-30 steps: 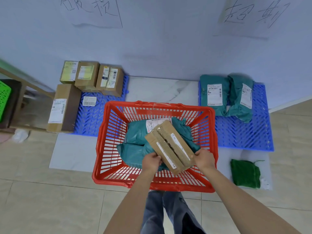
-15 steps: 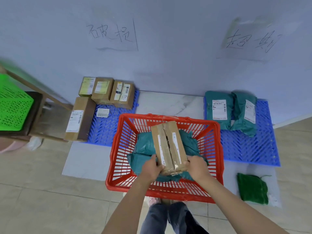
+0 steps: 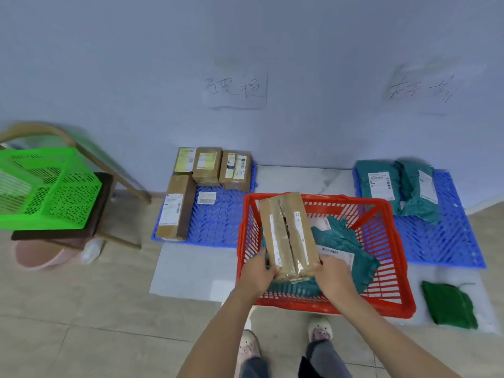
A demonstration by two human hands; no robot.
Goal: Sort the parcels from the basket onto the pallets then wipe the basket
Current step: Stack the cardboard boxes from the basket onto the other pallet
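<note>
Head view: your left hand point(image 3: 257, 272) and right hand point(image 3: 331, 274) each curl round a near corner of the cardboard box point(image 3: 289, 236), gripping it from either side and holding it above the red basket point(image 3: 381, 268), over the basket's left half. The box's far end reaches past the basket's far rim. A ragged split runs down its taped top, with narrow white labels on both sides of the split.

To your left, the left blue pallet point(image 3: 218, 225) lies just beyond the basket's left wall. Four brown boxes point(image 3: 207, 166) fill its far edge and left side, and bare blue grid shows on its near right part, beside a loose white label point(image 3: 206, 198). The right blue pallet point(image 3: 441, 236) carries two teal bags point(image 3: 398, 189) at its far end; its near half is bare. A strip of white floor panel point(image 3: 300, 177) separates the two pallets.

Inside the basket, teal bags with white labels point(image 3: 346, 246) lie under and to the right of the box. A green cloth point(image 3: 448, 305) sits on the floor right of the basket. A green crate point(image 3: 46, 189) rests on a wooden chair point(image 3: 109, 170) well to the left.
</note>
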